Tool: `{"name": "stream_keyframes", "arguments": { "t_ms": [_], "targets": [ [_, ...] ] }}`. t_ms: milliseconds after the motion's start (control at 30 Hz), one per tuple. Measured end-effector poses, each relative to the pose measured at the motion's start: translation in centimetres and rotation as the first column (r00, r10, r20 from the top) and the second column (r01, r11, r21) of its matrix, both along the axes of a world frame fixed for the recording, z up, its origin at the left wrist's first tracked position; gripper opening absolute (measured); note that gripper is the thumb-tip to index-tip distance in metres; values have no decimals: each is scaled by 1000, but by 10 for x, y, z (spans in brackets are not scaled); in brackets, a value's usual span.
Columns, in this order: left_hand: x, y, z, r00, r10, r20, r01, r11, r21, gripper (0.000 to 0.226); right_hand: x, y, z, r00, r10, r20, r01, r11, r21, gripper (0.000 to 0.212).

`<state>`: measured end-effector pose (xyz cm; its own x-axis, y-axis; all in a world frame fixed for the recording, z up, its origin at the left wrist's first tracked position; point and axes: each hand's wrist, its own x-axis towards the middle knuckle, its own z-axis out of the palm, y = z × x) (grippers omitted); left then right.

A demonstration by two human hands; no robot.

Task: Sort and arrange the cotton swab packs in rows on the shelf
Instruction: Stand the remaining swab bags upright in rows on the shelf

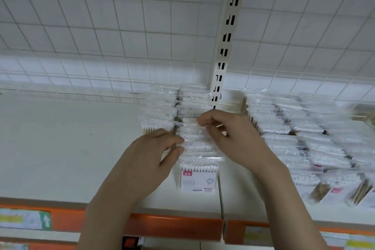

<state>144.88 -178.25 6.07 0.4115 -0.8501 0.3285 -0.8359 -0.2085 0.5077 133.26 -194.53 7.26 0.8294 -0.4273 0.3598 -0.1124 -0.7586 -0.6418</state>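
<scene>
Head view: both hands work the central row of cotton swab packs (197,148) on the shelf (60,148); left hand (154,154) pinches a pack's left edge, right hand (225,134) pinches its top

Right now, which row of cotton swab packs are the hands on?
The long middle row, between both hands: left hand, right hand. The shorter left row and tilted right rows are untouched.

White-tipped cotton swab packs (199,149) with pink labels, white shelf (60,148), orange shelf edge strip (174,226), white grid back panel (101,26).
</scene>
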Motion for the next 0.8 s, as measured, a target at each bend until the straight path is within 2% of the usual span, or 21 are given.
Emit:
{"name": "stream_keyframes", "arguments": {
  "t_ms": [100, 233, 367, 500, 667, 800],
  "targets": [
    [2, -2, -1, 1000, 13, 4, -13, 1000, -19, 23, -3, -11, 0, 995, -100, -13, 100, 995, -29, 24],
    [6, -7, -3, 1000, 2, 3, -2, 1000, -14, 32, 0, -24, -2, 974, -191, -119, 178, 977, -114, 13],
    [7, -10, -4, 1000, -6, 1, 6, 1000, 13, 31, 8, -26, -3, 959, -158, -236, 139, 986, -93, 11],
    [8, -12, -5, 1000, -15, 11, 15, 1000, 6, 25, 15, -29, 1, 952, -106, -288, 83, 992, -91, 8],
    [9, -13, -6, 1000, -21, 0, 21, 1000, 9, 25, 20, -30, 10, 959, -104, -265, 72, 989, -128, 10],
    [11, -13, -5, 1000, -19, -3, 19, 1000, -1, 24, 12, -27, 24, 976, -161, -149, 143, 982, -122, 13]
  ]
}}
